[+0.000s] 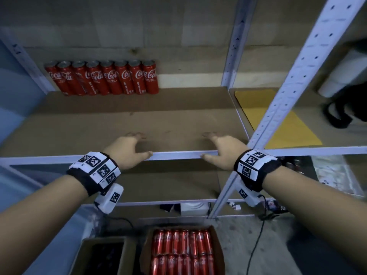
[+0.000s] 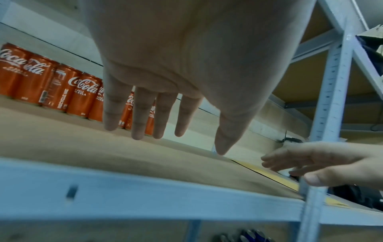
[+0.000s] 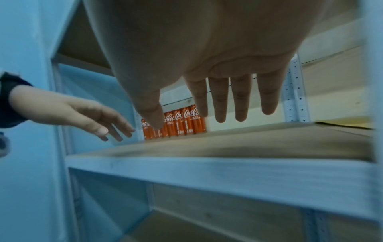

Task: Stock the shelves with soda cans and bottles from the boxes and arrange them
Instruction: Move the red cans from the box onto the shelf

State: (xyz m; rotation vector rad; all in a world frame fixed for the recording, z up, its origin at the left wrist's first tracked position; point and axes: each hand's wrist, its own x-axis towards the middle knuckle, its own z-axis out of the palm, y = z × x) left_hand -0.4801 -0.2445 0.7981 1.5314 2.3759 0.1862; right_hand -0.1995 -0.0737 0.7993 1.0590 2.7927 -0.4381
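Several red cola cans [image 1: 103, 78] stand in a row at the back left of the brown shelf board [image 1: 119, 120]; they also show in the left wrist view [image 2: 62, 91] and the right wrist view [image 3: 180, 122]. My left hand [image 1: 129, 147] hovers over the shelf's front edge [image 1: 178, 155], fingers spread and straight, holding nothing. My right hand [image 1: 220, 147] is level with it a short way to the right, also spread and empty. On the floor below, an open cardboard box [image 1: 215, 253] holds several more red cans [image 1: 182, 251].
A second open box with dark contents [image 1: 103, 255] sits left of the can box. White perforated uprights [image 1: 294, 82] frame the bay. A yellow sheet [image 1: 278, 124] lies on the neighbouring shelf at right. A cable [image 1: 256, 247] trails on the floor.
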